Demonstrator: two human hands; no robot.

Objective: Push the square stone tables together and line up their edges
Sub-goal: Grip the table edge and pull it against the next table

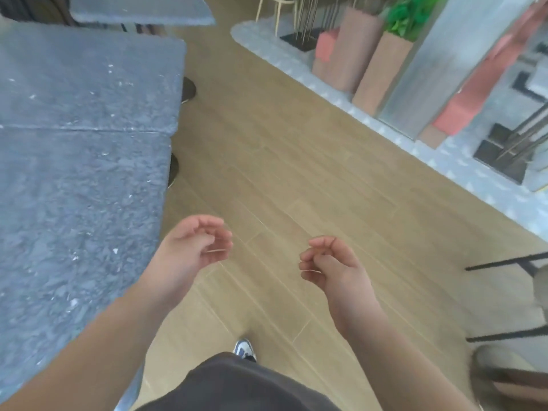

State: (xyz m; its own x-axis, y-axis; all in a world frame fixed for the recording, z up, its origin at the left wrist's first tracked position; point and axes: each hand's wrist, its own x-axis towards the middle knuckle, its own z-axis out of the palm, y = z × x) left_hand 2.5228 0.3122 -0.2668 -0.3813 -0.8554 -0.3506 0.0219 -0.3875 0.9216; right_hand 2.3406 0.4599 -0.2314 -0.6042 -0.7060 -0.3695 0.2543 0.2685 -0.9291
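Note:
Two grey square stone tables fill the left side, the near stone table (74, 218) and the far stone table (89, 81), touching along a thin seam. At the right end of the seam the far top juts out slightly past the near one. A third grey stone table (142, 8) stands apart at the top. My left hand (198, 247) hovers just right of the near table's edge, fingers loosely curled, holding nothing. My right hand (329, 262) hangs over the wooden floor, fingers curled inward, empty and away from any table.
Dark round table bases (188, 90) show under the table edges. A raised pale platform (296, 63) with pink blocks, a green plant (412, 16) and a metal column runs along the right. A chair's dark legs (504, 264) stick in at right. My shoe (244, 350) is below.

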